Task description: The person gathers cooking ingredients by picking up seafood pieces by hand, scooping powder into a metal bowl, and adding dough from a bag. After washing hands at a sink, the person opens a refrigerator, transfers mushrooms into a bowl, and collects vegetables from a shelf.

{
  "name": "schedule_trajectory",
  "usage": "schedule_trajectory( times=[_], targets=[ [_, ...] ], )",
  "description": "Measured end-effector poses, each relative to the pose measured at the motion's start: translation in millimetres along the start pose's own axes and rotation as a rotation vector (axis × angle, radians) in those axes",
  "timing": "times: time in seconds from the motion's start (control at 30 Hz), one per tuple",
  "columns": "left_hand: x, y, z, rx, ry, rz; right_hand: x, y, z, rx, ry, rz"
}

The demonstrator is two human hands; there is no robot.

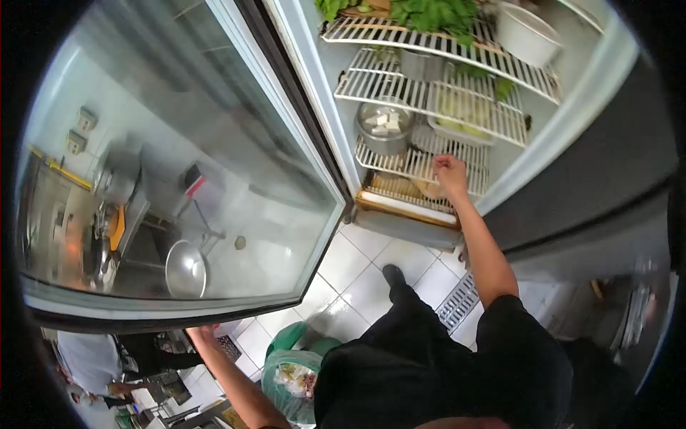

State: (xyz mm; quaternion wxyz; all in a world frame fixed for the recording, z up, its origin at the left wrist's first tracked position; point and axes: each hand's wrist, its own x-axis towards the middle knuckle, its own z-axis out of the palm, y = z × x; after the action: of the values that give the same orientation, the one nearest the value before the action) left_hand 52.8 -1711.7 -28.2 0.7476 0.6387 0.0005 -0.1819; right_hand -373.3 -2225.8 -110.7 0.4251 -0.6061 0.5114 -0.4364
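A person in black clothing stands before an open refrigerator (564, 129), its white interior crossed by ribbed wire racks; the right hand (450, 173) is inside, just beside the lowest wire rack (477, 159), fingers curled inward, though from where I stand I cannot tell whether they hold anything; the left hand (206, 331) is at the edge of the glass door (271, 193), largely hidden by the frame, and I cannot tell whether it grips or only touches; near the right hand sits a round, dull metal pot (386, 145) of squared white blocks, with a see-through box (463, 118) of pale green pieces to its right; on the top rack, ruffled leafy greens (437, 16) lie beside a smooth white tub (525, 39); a shiny, rounded steel bowl (186, 268) shows in the door's hazy pane; below, a thin, crumpled green plastic bag (273, 375) stands open near glossy square floor tiles (343, 268) and a slotted drain grate (459, 302); another person, in a pale shirt (89, 357), is beyond the door.
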Motion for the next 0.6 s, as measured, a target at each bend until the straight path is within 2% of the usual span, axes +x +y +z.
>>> schedule_trajectory(
  times=[0.1,0.13,0.23,0.27,0.37,0.47,0.57,0.6],
  targets=[
    [26.7,16.0,12.5,0.017,0.104,0.038,59.1,-6.4,21.2,-0.147,0.024,-0.045],
    [33.9,19.8,13.9,0.009,0.136,0.050,88.5,19.3,30.2,-0.105,-0.017,-0.129],
    [51.3,25.8,21.7,-0.011,0.222,0.092,116.6,-23.2,51.2,-0.587,0.124,-0.244],
    [55.3,27.6,24.3,-0.020,0.249,0.107,140.9,-10.5,55.7,-0.452,-0.054,-0.246],
    [61.9,30.1,33.7,-0.055,0.320,0.165,182.3,10.8,73.3,-0.885,0.031,-0.462],
    [52.4,24.9,44.9,-0.119,0.420,0.241,204.6,16.4,85.2,-0.930,0.072,-0.490],
    [25.4,2.2,54.1,-0.181,0.532,0.414,219.8,18.1,95.8,-0.873,0.100,-0.464],
    [22.6,-19.8,-2.5,0.696,0.509,0.411,222.2,20.0,98.7,-0.844,0.109,-0.454]
  ],
)
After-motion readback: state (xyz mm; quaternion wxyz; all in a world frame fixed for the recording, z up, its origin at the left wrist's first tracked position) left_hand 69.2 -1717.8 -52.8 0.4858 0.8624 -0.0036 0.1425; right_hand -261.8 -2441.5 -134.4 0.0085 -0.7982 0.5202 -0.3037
